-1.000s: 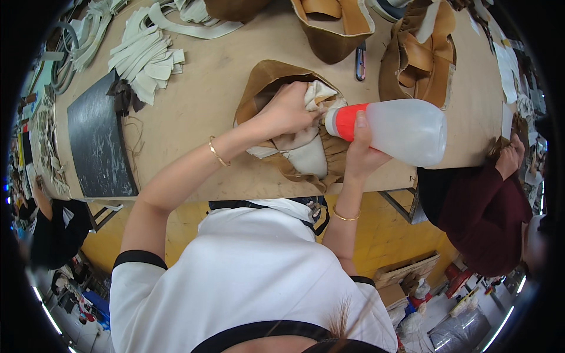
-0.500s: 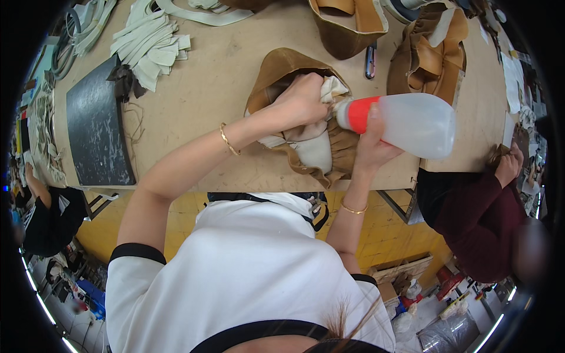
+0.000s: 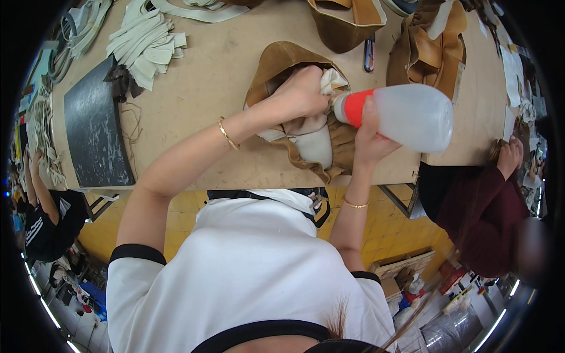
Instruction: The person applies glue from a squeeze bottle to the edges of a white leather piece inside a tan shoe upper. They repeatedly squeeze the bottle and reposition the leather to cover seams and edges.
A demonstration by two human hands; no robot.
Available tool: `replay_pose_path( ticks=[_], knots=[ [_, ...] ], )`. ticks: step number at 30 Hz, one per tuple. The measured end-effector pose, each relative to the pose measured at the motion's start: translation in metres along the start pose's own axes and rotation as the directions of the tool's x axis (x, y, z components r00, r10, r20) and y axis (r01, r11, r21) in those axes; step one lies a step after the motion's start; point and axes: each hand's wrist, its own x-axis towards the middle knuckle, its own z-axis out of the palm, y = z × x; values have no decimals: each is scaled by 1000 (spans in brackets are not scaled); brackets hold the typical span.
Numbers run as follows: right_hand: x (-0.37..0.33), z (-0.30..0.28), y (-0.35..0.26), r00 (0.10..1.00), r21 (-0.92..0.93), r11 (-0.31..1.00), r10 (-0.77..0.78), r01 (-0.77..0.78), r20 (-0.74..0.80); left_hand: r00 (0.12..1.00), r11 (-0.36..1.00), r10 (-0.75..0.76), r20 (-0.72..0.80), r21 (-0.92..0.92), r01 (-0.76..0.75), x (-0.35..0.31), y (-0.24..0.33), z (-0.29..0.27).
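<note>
The grip of the right hand [image 3: 372, 141] wraps around a bottle [image 3: 415, 115], thumb at its red band [image 3: 356, 107]; the left hand [image 3: 303, 94] curls in the opening of a brown leather piece [image 3: 282, 54], its fingertips hidden, so whether they pinch anything cannot be told. Beneath all this spreads the worktop [image 3: 206, 76], with the leather near the person's edge, loosely gathered. The translucent bottle lies nearly sideways, its mouth close to the left hand. Pale lining [image 3: 313, 150] sits rumpled within. Work on this piece appears partway: the bottle is in place, but the lining looks unsmoothed and the leather unfinished.
</note>
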Motion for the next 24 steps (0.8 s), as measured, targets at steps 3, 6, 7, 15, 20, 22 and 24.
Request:
replay_pose_path(
  ticks=[3, 6, 7, 15, 20, 22, 24],
  knots=[
    [9, -1, 5, 999, -23, 999, 37, -38, -21, 999, 999, -3, -34, 35, 4, -1, 1, 1],
    [9, -2, 3, 999, -35, 999, 24, -26, -30, 999, 998, -41, -30, 41, 42, -3, 4, 0],
    [8, -2, 2, 999, -37, 999, 6, -8, -39, 998, 998, -54, -31, 40, 55, -3, 4, 0],
    [9, 1, 2, 996, 32, 997, 66, -64, -64, 998, 1000, -20, -58, 16, 21, 5, -11, 6],
    [6, 1, -1, 998, 83, 996, 25, -21, -49, 998, 1000, -18, -61, 13, 18, 9, -17, 9],
    [7, 1, -2, 996, 127, 991, 51, -42, -67, 997, 1000, -4, -80, 28, 7, 8, -16, 8],
    [11, -1, 0, 994, 129, 988, 91, -82, -64, 998, 999, -24, -61, 19, 25, 7, -15, 7]
  ],
)
